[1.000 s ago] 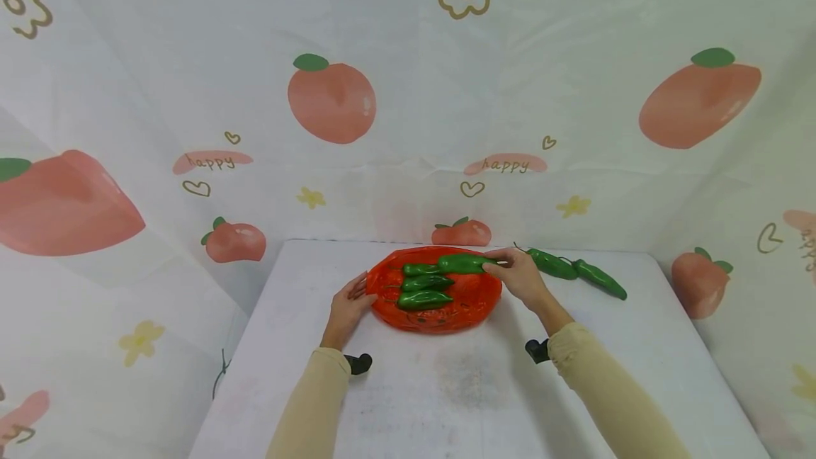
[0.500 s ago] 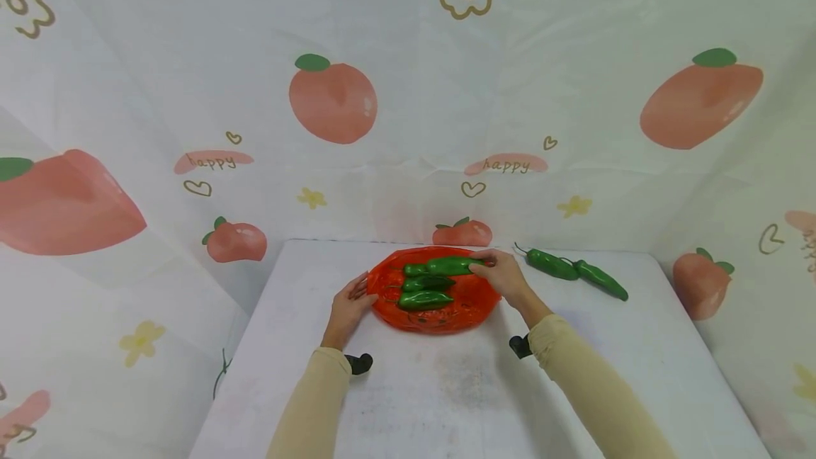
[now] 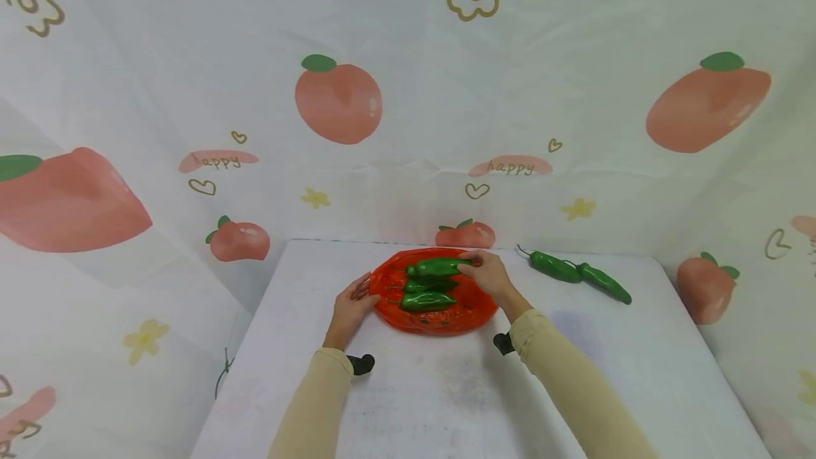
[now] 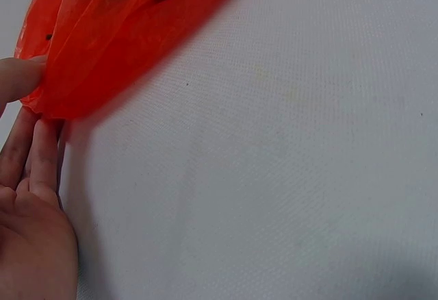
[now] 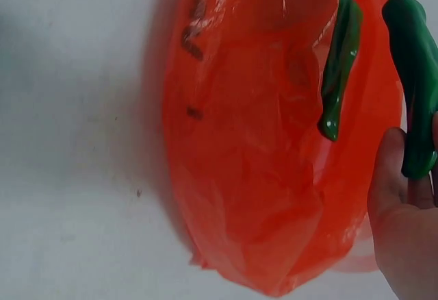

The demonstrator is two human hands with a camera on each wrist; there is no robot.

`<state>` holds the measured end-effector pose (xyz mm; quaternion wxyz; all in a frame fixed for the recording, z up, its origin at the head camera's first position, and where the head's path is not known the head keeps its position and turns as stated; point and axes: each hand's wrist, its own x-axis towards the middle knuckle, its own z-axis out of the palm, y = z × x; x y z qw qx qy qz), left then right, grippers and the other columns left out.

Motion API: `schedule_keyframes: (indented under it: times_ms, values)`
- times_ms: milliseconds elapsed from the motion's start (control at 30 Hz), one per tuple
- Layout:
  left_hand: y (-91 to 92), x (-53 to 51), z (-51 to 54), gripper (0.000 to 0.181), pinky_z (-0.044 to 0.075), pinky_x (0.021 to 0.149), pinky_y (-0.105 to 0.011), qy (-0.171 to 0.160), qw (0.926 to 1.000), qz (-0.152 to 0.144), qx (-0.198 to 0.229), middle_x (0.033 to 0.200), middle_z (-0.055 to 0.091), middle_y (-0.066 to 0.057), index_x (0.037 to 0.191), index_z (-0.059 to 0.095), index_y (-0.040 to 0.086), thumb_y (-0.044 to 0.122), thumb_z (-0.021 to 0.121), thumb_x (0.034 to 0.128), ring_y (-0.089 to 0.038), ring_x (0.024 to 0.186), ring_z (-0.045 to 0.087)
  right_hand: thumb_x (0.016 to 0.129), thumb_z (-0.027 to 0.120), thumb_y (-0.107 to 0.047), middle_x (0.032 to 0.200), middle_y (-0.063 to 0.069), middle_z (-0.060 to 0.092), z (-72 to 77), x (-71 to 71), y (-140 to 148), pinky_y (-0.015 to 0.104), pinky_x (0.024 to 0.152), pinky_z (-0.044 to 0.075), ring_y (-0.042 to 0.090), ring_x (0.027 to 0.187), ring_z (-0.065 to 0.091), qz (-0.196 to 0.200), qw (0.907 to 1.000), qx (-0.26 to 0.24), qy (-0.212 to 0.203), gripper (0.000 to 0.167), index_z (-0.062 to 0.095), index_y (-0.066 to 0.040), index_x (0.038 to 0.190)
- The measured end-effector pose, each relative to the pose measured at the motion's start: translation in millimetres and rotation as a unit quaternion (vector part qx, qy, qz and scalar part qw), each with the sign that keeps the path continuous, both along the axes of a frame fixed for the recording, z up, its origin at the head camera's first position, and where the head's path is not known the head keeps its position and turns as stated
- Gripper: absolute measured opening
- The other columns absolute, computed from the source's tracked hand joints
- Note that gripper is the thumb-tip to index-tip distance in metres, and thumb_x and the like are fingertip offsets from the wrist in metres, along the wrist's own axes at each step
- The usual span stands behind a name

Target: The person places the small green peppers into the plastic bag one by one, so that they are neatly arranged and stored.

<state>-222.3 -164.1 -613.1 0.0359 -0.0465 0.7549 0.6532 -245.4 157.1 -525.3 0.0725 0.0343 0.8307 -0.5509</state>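
On my head feed, the white tabletop (image 3: 440, 402) runs back to a wall cloth (image 3: 395, 27) printed with fruit, flowers and "happy". Two loose peppers (image 3: 604, 283) lie end to end on the tabletop, to the right of the red bag (image 3: 474, 314). The right hand (image 3: 491, 276) blocks my sight of the bag's far right rim. Compared with a second ago, that hand and its pepper have moved left over the bag; the left hand (image 3: 352, 310) has stayed at the left edge, pinching the plastic between thumb and fingers. The right hand grasps a long green pepper (image 3: 438, 266) by its blunt end, thin stem pointing left. It is glossy and slightly bent, behind the middle pepper (image 3: 432, 284) and front pepper (image 3: 428, 301). I can't tell whether it touches what lies beneath.
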Motion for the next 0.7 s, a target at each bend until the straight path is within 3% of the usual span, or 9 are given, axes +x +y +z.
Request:
schedule_keyframes:
  times_ms: [233, 567, 700]
  values:
    - [0.4, -0.3, -0.8, 0.057, 0.048, 0.116, -0.043, -0.009, 0.9999, 0.002, -0.005, 0.145, 0.061, -0.01, 0.146, 0.057, 0.023, 0.013, 0.075, 0.0922, -0.028, 0.135, 0.058, 0.098, 0.067, -0.017, 0.135, 0.018, 0.064, -2.0, -5.1, -10.4, 0.045, 0.106, 0.052, 0.032, 0.121, 0.056, 0.003, 0.9998, 0.009, -0.018, 0.033, 0.067, -0.004, 0.129]
    - [1.7, -0.5, 1.3, 0.058, 0.047, 0.117, -0.042, -0.014, 0.9998, 0.009, 0.015, 0.145, 0.061, -0.011, 0.145, 0.058, 0.022, 0.011, 0.076, 0.0913, -0.027, 0.135, 0.057, 0.098, 0.067, -0.016, 0.13, 0.016, 0.065, -5.2, -8.0, -22.8, 0.034, 0.093, 0.057, 0.027, 0.109, 0.062, -0.013, 0.9991, -0.007, -0.039, 0.032, 0.068, -0.005, 0.128]
    - [2.2, 0.5, 1.6, 0.059, 0.047, 0.117, -0.043, -0.012, 0.9998, 0.008, 0.015, 0.146, 0.06, -0.012, 0.146, 0.057, 0.021, 0.01, 0.075, 0.0913, -0.028, 0.136, 0.057, 0.099, 0.067, -0.015, 0.129, 0.016, 0.064, -10.7, -7.3, -27.3, 0.034, 0.094, 0.06, 0.025, 0.104, 0.067, -0.017, 0.9979, -0.027, -0.056, 0.032, 0.067, -0.005, 0.129]
